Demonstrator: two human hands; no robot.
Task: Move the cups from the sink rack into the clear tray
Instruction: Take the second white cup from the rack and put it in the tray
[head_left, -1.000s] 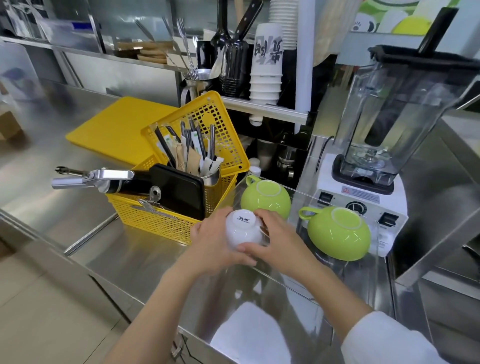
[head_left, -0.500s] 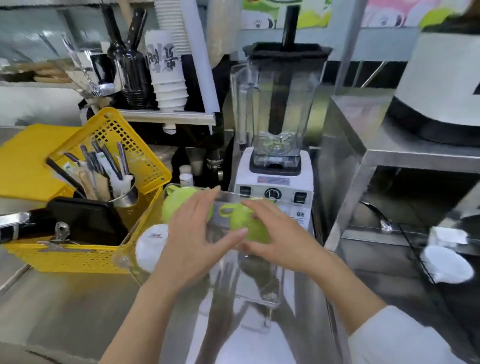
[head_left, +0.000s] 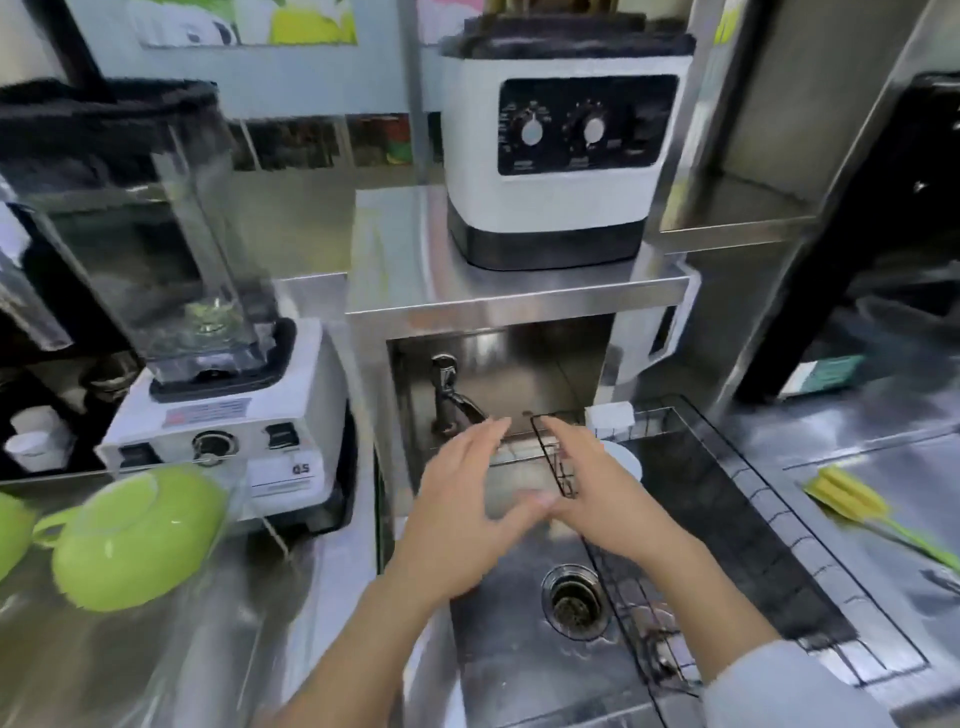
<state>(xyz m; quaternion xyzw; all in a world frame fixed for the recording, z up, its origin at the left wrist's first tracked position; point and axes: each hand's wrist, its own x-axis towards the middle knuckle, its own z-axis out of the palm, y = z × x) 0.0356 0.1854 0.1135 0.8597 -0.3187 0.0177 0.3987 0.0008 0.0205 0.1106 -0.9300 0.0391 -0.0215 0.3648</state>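
My left hand (head_left: 457, 514) and my right hand (head_left: 597, 499) are both empty, fingers spread, held side by side above the steel sink (head_left: 519, 665). A black wire sink rack (head_left: 727, 519) spans the sink's right half. A white cup (head_left: 623, 460) sits in the rack just beyond my right hand's fingers, partly hidden by them. At the far left an upside-down green cup (head_left: 135, 535) lies in the clear tray (head_left: 228, 519), with the edge of a second green cup (head_left: 10, 535) beside it.
A blender (head_left: 218, 415) stands left of the sink. The tap (head_left: 452, 400) sits at the sink's back under a steel shelf carrying a white machine (head_left: 561, 156). A yellow-green brush (head_left: 857, 509) lies on the counter at right. The drain (head_left: 574, 600) is open below my hands.
My view swung right from the tray to the sink. Both hands let go of the white cup in the tray and moved empty over the sink toward the rack.
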